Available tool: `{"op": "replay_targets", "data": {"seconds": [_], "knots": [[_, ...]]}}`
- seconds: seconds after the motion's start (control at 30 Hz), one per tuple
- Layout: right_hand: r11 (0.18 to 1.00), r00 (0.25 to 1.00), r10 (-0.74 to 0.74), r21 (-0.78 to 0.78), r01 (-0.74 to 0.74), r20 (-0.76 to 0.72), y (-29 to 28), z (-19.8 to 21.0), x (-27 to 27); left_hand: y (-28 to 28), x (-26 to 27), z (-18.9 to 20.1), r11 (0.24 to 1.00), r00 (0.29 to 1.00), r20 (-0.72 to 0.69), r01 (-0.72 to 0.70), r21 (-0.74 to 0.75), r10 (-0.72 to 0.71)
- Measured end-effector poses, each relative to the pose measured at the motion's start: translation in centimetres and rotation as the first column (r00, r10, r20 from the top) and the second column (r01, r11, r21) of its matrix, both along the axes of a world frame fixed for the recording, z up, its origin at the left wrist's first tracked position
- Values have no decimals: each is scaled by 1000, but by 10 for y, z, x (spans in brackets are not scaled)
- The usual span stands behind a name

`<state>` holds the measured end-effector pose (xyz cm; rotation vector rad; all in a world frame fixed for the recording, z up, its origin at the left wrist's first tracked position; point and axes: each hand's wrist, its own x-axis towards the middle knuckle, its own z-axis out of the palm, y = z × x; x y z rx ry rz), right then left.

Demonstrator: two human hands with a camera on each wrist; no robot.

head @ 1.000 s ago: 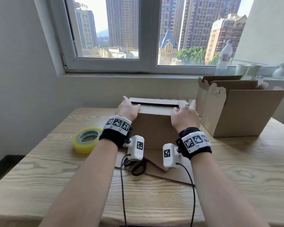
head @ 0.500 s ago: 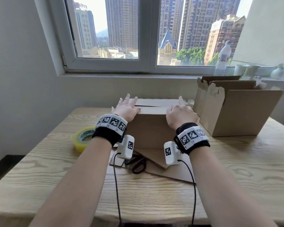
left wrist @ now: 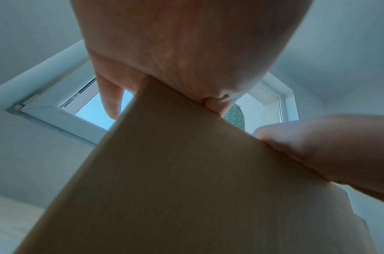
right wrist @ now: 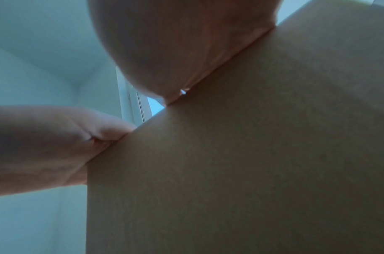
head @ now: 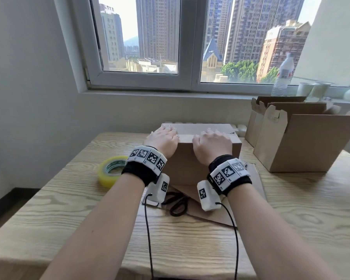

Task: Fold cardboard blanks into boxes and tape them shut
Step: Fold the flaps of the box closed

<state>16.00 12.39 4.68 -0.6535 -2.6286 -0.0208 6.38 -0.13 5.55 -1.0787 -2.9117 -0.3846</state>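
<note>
I am pressing my left hand and right hand, fingers flat, on the cardboard box's 2 top flaps (light, springy board, probably), pinning near the seam.

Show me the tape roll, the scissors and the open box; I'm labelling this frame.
tape roll [head: 112,171], head view, top face.
scissors [head: 177,203], head view, black handle loops.
open box [head: 307,142], head view, front wall.

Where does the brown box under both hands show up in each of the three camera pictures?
Head: the box stands mid-table under both hands.
Left wrist: its wall fills the lower middle.
Right wrist: its wall fills the right side.
Shared landmark: the window frame.
</note>
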Motion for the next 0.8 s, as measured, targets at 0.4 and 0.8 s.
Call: {"op": "replay_targets", "data": {"seconds": [0.4, 0.8], "knots": [[995, 961, 95, 2, -98, -260, -27, -1, -12, -7, -10, -3, 937, 995, 84, 14, 348, -46], [934, 731, 338, 112, -340, -592, -73, 3, -24, -93, -23, 16, 846, 972, 234, -144, 513, 23]]}}
